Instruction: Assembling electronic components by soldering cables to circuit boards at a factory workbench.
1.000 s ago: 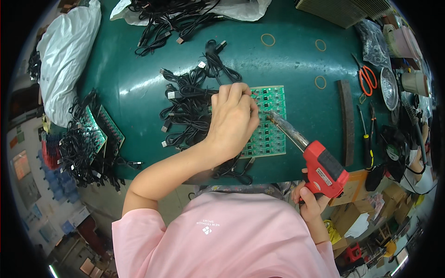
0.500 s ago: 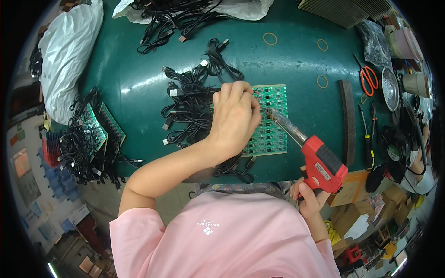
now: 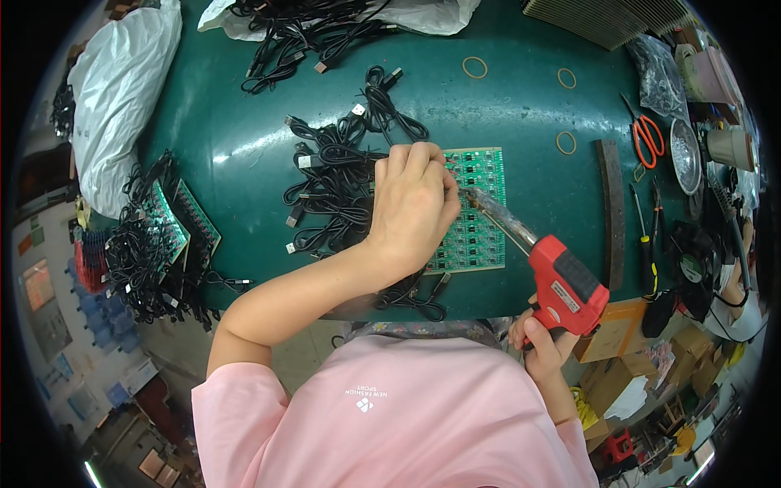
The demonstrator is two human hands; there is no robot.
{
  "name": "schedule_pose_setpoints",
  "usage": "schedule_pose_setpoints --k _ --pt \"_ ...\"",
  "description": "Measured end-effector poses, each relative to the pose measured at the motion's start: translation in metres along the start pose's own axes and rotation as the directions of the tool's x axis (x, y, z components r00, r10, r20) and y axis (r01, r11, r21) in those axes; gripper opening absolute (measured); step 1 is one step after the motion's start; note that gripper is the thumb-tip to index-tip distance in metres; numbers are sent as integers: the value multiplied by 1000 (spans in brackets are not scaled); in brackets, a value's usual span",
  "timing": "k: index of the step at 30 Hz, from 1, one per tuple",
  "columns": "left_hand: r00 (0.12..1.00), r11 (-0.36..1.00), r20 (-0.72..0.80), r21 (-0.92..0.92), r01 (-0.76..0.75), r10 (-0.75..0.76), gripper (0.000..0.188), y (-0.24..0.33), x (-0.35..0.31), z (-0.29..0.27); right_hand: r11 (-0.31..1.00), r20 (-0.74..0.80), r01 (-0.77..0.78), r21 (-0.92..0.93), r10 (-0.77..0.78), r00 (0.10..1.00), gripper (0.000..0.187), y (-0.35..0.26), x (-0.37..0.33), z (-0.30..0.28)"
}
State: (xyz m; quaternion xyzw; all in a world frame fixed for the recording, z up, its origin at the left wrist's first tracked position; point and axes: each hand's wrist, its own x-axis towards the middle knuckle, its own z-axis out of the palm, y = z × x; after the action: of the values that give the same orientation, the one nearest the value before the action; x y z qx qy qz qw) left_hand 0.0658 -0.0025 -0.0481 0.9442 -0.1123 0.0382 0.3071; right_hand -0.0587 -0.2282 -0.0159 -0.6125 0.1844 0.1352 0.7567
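Note:
My right hand (image 3: 545, 346) grips a red and black soldering gun (image 3: 567, 285) by its handle. The gun's long metal tip points up and left, ending at the green circuit board panel (image 3: 482, 252) beside my left fingers. My left hand (image 3: 413, 207) rests over the left part of this panel, its fingers pinched together near the tip; whatever they hold is hidden beneath them. Left of that hand lies a heap of black USB cables (image 3: 338, 215), some running under the hand to the panel's edge, where the joints are covered.
More black cables (image 3: 281, 49) lie on a white bag at the back. At the left are finished-looking panels with cables (image 3: 167, 228) and a white sack (image 3: 122, 106). Rightward sit a dark bar (image 3: 608, 215), orange-handled scissors (image 3: 648, 142), a screwdriver (image 3: 647, 260) and a metal bowl (image 3: 685, 159).

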Motion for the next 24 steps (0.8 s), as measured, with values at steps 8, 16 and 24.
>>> schedule_pose_setpoints --k 8,16,24 --pt "1000 999 -4 44 -27 27 18 1 0 1 998 37 30 -55 -28 999 46 -5 -2 -4" --pt "999 999 -6 38 -34 34 18 1 0 0 994 -56 94 -56 -98 994 54 -13 2 4" --pt "977 974 9 79 -215 215 16 -4 7 -14 993 -29 105 -59 -107 994 54 -7 0 -1"
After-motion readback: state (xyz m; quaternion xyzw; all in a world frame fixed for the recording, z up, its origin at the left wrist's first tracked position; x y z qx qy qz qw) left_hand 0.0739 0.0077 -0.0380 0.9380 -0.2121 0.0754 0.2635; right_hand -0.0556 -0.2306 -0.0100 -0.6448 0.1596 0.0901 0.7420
